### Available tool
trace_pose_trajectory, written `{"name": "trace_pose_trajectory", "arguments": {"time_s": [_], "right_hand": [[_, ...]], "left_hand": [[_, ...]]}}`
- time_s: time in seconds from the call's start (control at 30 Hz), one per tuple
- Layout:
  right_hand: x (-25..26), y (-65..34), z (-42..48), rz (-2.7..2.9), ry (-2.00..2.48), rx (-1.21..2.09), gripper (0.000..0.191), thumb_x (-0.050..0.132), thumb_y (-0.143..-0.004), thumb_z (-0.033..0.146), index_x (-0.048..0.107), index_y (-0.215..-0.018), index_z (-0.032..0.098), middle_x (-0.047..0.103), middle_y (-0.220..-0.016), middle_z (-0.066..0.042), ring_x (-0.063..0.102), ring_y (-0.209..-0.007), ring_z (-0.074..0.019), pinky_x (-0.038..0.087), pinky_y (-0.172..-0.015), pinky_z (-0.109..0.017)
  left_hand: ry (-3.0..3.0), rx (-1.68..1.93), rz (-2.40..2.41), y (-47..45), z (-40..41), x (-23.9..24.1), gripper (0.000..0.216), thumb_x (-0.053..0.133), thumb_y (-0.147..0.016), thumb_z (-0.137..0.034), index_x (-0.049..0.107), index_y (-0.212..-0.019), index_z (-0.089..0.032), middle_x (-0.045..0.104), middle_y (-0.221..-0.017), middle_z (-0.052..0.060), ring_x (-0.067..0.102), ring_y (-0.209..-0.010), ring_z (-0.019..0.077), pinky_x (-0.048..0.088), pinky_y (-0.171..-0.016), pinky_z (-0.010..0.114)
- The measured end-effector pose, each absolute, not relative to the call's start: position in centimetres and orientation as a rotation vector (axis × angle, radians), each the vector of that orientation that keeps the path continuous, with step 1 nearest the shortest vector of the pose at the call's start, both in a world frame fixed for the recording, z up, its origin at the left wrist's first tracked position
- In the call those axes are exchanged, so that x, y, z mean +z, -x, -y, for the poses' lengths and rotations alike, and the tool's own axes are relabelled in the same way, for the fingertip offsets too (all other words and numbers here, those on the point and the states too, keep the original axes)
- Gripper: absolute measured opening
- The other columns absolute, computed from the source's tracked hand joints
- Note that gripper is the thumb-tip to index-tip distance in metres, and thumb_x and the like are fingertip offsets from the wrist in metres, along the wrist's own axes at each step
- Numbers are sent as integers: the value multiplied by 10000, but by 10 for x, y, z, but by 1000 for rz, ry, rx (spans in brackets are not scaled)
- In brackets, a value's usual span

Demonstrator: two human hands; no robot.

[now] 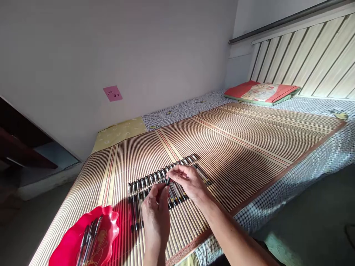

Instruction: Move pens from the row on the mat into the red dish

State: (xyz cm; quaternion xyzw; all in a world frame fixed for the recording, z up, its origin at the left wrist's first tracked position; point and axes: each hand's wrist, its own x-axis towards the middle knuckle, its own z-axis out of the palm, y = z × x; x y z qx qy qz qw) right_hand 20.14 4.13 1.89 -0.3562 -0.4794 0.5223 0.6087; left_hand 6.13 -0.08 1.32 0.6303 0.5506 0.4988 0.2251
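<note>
My left hand (pixel 157 208) and my right hand (pixel 189 181) meet over a row of pens, fingertips pinched together. Between them shows the short dark end of a slim pen (pixel 168 181); the rest of it is hidden by my fingers. Below and around my hands, several pens (pixel 135 212) lie side by side on the bamboo mat (pixel 222 155), their clip ends lined up. My hands and wrists cover the middle of this row. To the left, a red dish (pixel 65 242) with a wavy rim holds several more pens (pixel 90 236).
The mat lies on a bed with a checked sheet (pixel 327 162), whose edge drops away at right. A folded red and green cloth (pixel 262 92) rests near the slatted headboard (pixel 310 55). On the wall behind is a pink note (pixel 112 93).
</note>
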Motion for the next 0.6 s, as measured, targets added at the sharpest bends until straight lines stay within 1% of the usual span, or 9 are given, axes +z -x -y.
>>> {"name": "trace_pose_trajectory", "arguments": {"time_s": [0.07,0.13,0.2,0.3,0.43,0.5,0.6], "right_hand": [[19,-203,-39,1119,824,1249,322,852,-778,503,749,-793,199,741,-817,-35,688,-797,-179,553,-840,-343],[19,-204,-36,1126,822,1270,298,866,-766,478,755,-797,203,741,-807,-34,693,-803,-185,559,-835,-349],[21,-203,-33,1131,813,1255,268,872,-760,448,760,-800,209,738,-793,-29,688,-795,-183,558,-828,-348],[27,-201,-27,1150,809,1205,232,858,-775,422,757,-788,214,738,-790,-26,677,-783,-174,548,-813,-339],[40,-198,-24,1229,832,1156,250,838,-790,437,746,-767,206,729,-757,-28,655,-748,-169,528,-765,-330],[45,-198,-23,1278,829,1119,262,827,-802,446,744,-764,200,723,-749,-26,645,-735,-165,516,-742,-325],[46,-200,-22,1301,813,1089,264,810,-824,455,754,-770,203,726,-752,-23,651,-738,-166,516,-740,-322]], "left_hand": [[-1729,1481,-1548,-66,2,13,221,662,-941,-421,706,-879,-213,669,-707,-10,595,-621,171,448,-598,268],[-1753,1573,-1581,-69,3,12,190,695,-928,-388,681,-846,-217,636,-688,-23,580,-619,164,445,-605,262],[-1831,1636,-1593,-71,3,11,170,700,-932,-348,664,-825,-220,614,-693,-29,564,-622,158,440,-617,262],[-1977,1709,-1552,-71,5,13,134,687,-944,-285,654,-832,-220,635,-770,-16,596,-699,163,456,-677,269],[-1974,1808,-1517,-70,8,17,112,694,-930,-231,648,-828,-221,628,-782,-22,596,-719,153,450,-691,260],[-1844,1817,-1501,-71,10,20,103,712,-911,-238,657,-826,-221,625,-765,-28,577,-692,145,450,-674,253],[-1605,1689,-1414,-68,13,23,124,750,-894,-311,684,-853,-214,638,-756,-26,574,-685,143,462,-660,248]]}}
